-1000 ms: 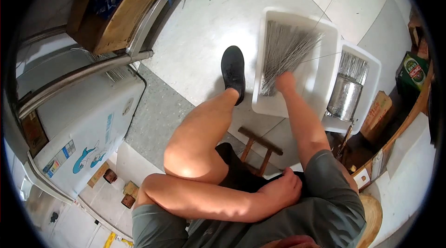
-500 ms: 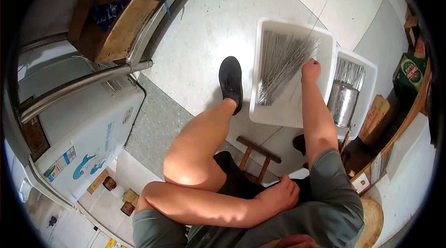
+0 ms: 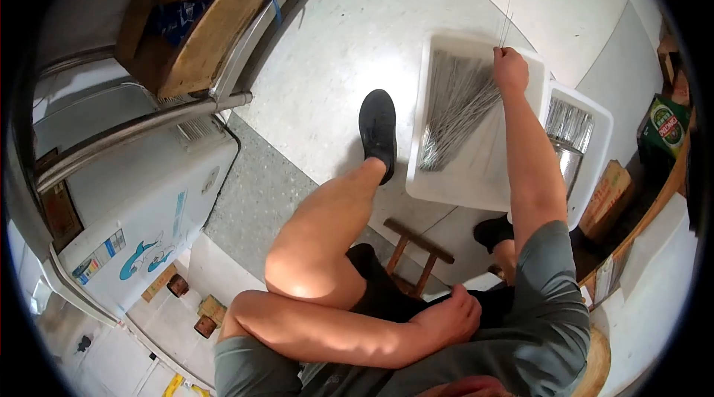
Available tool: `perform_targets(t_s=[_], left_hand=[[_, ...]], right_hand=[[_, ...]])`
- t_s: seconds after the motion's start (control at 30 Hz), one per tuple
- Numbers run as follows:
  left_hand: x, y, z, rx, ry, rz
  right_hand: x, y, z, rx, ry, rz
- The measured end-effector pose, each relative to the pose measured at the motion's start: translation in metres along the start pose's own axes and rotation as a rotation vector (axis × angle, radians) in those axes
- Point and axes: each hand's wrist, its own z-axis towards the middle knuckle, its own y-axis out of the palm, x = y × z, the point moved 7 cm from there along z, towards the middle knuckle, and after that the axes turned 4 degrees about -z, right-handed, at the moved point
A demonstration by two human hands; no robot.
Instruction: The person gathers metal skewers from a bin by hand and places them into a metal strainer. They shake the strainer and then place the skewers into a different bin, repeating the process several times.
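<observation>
My right hand point(image 3: 512, 71) is closed on a few thin metal skewers point(image 3: 506, 29), whose ends stick out past the fingers over the far rim. Below it, a white plastic tub point(image 3: 476, 192) holds a thick heap of such skewers point(image 3: 455, 111), some lying crosswise. A second, smaller white tub point(image 3: 604, 126) stands to its right, with more skewers point(image 3: 571, 123) and a metal can point(image 3: 568, 163), partly covered by my forearm. My left hand point(image 3: 450, 315) rests on my lap with curled fingers and no visible object.
A small wooden stool point(image 3: 418, 241) stands before my lap. My black shoe point(image 3: 378, 126) is left of the tub. At left are a white appliance point(image 3: 149, 241), a metal rail point(image 3: 134, 140) and an open cardboard box point(image 3: 212, 44). A green carton point(image 3: 664, 129) sits at right.
My right hand has moved up and slightly right to the tub's far rim, with skewers in its fingers. My left hand stays on my lap. The view has shifted slightly.
</observation>
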Motion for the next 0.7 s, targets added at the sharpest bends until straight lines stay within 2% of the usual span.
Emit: perform_targets(t_s=[0.1, 0.17, 0.27, 0.3, 0.4, 0.47, 0.5, 0.57, 0.63, 0.67, 0.7], left_hand=[[0.001, 0.003, 0.0, -0.013, 0.006, 0.008], [0.002, 0.005, 0.0, -0.018, 0.011, 0.016], [0.009, 0.006, 0.001, -0.014, 0.027, 0.022], [0.01, 0.004, 0.003, -0.023, 0.021, -0.003], [0.016, 0.004, 0.005, -0.061, 0.029, -0.052], [0.017, 0.007, 0.007, -0.1, 0.06, -0.049], [0.015, 0.007, 0.005, -0.101, 0.063, -0.035], [0.014, 0.006, 0.002, -0.099, 0.064, -0.019], [0.015, 0.007, 0.003, -0.091, 0.065, -0.003], [0.016, 0.009, 0.003, -0.089, 0.065, 0.002], [0.018, 0.01, 0.004, -0.087, 0.067, 0.007]], right_hand=[[0.002, 0.016, 0.001, -0.044, 0.003, -0.051], [0.0, 0.007, 0.008, 0.068, -0.091, -0.03], [-0.004, -0.049, 0.006, 0.177, -0.175, 0.051], [0.003, -0.067, 0.003, 0.223, -0.142, 0.155], [0.022, -0.093, -0.017, 0.098, 0.048, 0.452], [0.043, -0.07, -0.025, -0.059, 0.077, 0.473], [0.052, -0.045, -0.036, -0.141, 0.103, 0.602], [0.078, 0.004, -0.063, -0.138, 0.019, 0.364], [0.101, 0.049, -0.098, -0.188, 0.187, 0.255], [0.11, 0.065, -0.114, -0.081, 0.168, 0.216], [0.122, 0.085, -0.124, -0.132, 0.296, 0.156]])
